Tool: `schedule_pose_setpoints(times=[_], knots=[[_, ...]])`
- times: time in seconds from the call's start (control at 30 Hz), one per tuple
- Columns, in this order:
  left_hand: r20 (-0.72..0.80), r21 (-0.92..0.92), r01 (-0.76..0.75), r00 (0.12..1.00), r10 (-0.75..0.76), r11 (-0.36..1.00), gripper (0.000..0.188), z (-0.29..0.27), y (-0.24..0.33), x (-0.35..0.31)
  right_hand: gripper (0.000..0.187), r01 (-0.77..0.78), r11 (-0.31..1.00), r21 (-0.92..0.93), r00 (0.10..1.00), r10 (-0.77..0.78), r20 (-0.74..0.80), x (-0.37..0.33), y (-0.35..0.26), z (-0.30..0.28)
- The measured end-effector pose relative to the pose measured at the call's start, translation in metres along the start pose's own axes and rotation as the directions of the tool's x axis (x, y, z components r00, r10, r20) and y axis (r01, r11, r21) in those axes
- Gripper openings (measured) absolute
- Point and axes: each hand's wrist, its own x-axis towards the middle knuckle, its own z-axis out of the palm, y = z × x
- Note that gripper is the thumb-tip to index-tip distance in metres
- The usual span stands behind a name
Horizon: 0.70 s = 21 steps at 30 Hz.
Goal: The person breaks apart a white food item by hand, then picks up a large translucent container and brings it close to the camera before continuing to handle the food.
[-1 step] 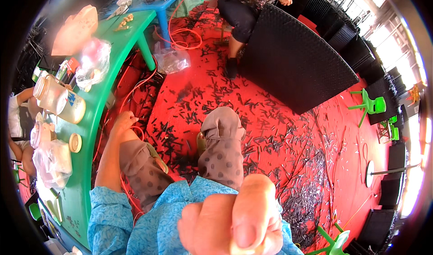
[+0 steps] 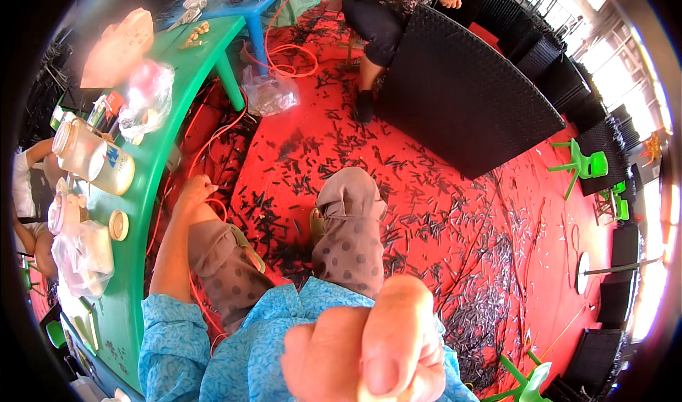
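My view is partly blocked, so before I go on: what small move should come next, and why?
Probably lower the right hand slightly: it is curled, close up in view, covering part of the blue shirt, and I cannot tell whether it holds anything. The left hand, by the left knee, seems no obstacle.

Inside of right hand (image 2: pixel 364 349) hidden; co-worker (image 2: pixel 376 27) cut off at top edge, green chair (image 2: pixel 533 386) at bottom

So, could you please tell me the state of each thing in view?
Right hand, curled shut, contents hidden
Left hand, loosely curled
Co-worker, seated
Black panel, slanted across the view
Black strips, scattered over the red floor
Orange cord, loosely looped
Clear bag on the floor, crumpled
Green chair near the panel, upright, unoccupied
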Motion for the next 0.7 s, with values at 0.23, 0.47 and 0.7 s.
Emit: schedule_pose_setpoints(times=[0.23,0.47,0.7], knots=[[0.001,0.013,-0.006,1.000,0.006,1.000,0.029,-0.002,0.005,-0.002,0.016,0.259,0.966,-0.003,0.966,-0.259,-0.006,-0.008,0.009,0.007],[-0.058,0.006,-0.037,0.998,0.037,0.999,0.026,0.000,0.004,-0.002,0.011,0.240,0.970,0.040,0.970,-0.238,-0.048,-0.016,0.011,0.015],[-0.105,-0.020,-0.081,0.991,0.079,0.996,0.025,0.004,-0.005,-0.001,0.010,0.252,0.966,0.066,0.967,-0.253,0.011,-0.018,0.015,0.009]])
